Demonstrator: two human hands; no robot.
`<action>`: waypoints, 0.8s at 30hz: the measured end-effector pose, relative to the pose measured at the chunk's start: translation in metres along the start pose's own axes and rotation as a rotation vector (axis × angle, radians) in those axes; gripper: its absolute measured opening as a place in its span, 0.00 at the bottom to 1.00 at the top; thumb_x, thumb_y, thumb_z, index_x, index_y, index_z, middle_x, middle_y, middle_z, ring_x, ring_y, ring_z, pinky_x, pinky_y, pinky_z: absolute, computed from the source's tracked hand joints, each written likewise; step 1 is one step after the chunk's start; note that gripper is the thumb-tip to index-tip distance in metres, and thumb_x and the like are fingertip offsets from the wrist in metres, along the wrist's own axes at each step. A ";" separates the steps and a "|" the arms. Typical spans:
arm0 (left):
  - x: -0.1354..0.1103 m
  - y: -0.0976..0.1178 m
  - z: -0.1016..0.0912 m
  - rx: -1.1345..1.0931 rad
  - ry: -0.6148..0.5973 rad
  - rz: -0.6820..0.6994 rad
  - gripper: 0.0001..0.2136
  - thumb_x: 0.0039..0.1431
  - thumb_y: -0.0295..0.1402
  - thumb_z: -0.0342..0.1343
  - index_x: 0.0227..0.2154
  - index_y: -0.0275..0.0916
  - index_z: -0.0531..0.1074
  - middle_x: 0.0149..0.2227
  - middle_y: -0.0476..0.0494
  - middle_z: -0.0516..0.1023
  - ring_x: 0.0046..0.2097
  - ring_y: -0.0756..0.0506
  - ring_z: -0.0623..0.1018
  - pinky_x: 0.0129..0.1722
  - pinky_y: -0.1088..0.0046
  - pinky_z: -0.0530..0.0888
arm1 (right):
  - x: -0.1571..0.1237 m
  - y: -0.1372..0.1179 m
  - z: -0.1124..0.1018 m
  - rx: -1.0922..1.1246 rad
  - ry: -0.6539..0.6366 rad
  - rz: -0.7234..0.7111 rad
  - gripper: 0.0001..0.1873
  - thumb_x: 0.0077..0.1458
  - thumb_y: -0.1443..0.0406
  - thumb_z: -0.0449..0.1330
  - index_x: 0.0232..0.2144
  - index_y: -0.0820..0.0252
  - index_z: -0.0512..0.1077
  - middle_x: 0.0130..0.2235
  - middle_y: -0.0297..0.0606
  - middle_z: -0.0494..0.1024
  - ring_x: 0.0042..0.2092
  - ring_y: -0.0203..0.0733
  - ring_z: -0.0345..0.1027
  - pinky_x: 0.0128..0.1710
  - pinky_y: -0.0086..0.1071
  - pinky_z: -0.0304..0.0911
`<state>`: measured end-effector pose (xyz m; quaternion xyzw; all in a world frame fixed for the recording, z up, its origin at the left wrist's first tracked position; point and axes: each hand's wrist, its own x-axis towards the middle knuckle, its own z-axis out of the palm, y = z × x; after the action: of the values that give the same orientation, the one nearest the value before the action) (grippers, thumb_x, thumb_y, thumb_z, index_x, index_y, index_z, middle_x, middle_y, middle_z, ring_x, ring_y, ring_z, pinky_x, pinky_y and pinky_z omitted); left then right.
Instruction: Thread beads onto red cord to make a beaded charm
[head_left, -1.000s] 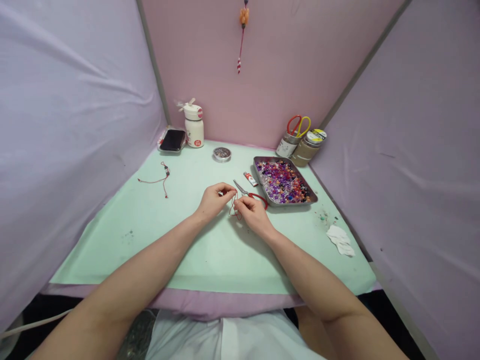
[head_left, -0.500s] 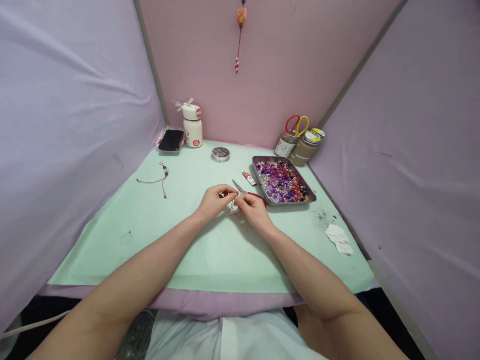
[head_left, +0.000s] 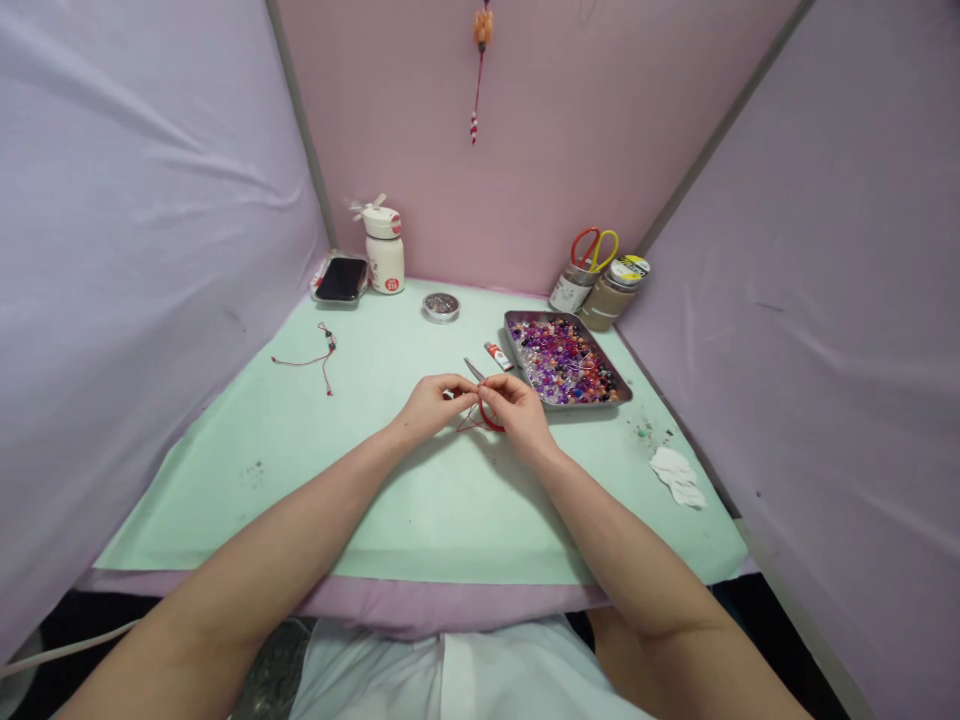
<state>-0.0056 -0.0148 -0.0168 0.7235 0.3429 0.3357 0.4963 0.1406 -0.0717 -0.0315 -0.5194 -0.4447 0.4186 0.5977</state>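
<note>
Over the middle of the table, my left hand and my right hand meet fingertip to fingertip. Both are closed in a pinch on a thin red cord, whose loose loop hangs below the fingers. Whether a bead sits between the fingertips is too small to tell. Scissors with red handles lie on the table just behind and under my right hand, which partly covers them. A red and white lighter lies beyond them, beside a metal tray of mixed beads.
A corded bracelet lies at the left. Behind stand a phone, a white bottle, a round container, a cup with scissors and a lidded jar. Crumpled tissue lies at right. A beaded cord hangs on the wall.
My right hand has shifted slightly right and turned, with its fingers raised. More of the scissors' red handle now shows below the fingertips. My left hand stays nearly in place.
</note>
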 end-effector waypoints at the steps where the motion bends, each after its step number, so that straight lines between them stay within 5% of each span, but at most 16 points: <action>1: 0.000 0.001 0.000 -0.016 -0.010 -0.018 0.09 0.48 0.37 0.59 0.28 0.36 0.78 0.32 0.43 0.80 0.36 0.46 0.75 0.39 0.69 0.69 | 0.000 -0.001 -0.001 0.036 0.023 -0.012 0.11 0.45 0.58 0.66 0.28 0.57 0.72 0.28 0.31 0.72 0.28 0.31 0.63 0.29 0.27 0.61; 9: 0.000 -0.004 -0.001 -0.206 -0.104 -0.232 0.11 0.44 0.39 0.63 0.29 0.37 0.78 0.30 0.45 0.80 0.29 0.50 0.72 0.32 0.71 0.66 | 0.009 -0.016 -0.014 0.547 0.072 0.028 0.12 0.47 0.61 0.67 0.29 0.56 0.66 0.31 0.29 0.77 0.31 0.31 0.73 0.28 0.23 0.68; 24: -0.001 0.000 -0.005 -0.223 -0.225 -0.329 0.11 0.42 0.39 0.65 0.27 0.38 0.78 0.28 0.45 0.79 0.26 0.52 0.69 0.26 0.74 0.62 | 0.014 -0.025 -0.025 0.563 0.213 -0.206 0.10 0.53 0.62 0.63 0.31 0.55 0.63 0.45 0.34 0.78 0.50 0.38 0.73 0.53 0.37 0.68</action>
<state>-0.0097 -0.0130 -0.0159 0.6315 0.3595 0.2035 0.6562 0.1696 -0.0672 -0.0066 -0.3266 -0.2964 0.4058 0.8005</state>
